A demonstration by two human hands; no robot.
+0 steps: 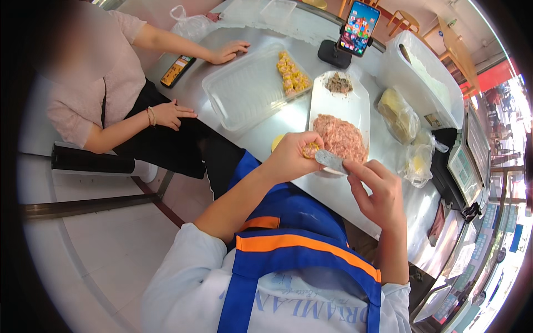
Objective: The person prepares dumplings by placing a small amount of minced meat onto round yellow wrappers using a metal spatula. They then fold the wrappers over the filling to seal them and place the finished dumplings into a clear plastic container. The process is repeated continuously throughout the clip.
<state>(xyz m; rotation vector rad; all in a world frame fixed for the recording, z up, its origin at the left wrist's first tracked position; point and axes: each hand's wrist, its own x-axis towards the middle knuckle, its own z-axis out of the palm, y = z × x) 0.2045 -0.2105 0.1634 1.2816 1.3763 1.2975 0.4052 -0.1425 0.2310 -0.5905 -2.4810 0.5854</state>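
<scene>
My left hand [293, 154] curls around a small yellow dumpling wrapper with pink meat [310, 150] showing at its top. Between the thumb and fingers of my right hand [377, 187] is a flat metal spatula [331, 161], its rounded end close to the filled wrapper. Just beyond both hands lies a white tray [320, 98]. It bears a mound of raw minced meat [341, 135] and, at its far end, a small dark minced heap [338, 83]. A yellow round wrapper [276, 142] is partly hidden behind my left hand.
Several finished dumplings [291, 73] fill the right end of a clear plastic tray [237, 93]. A phone [359, 29] stands on a holder. To the right are a white bin [420, 83], bagged wrappers [397, 116] and a scale [466, 166]. A seated person's hand [231, 52] rests beside the clear tray.
</scene>
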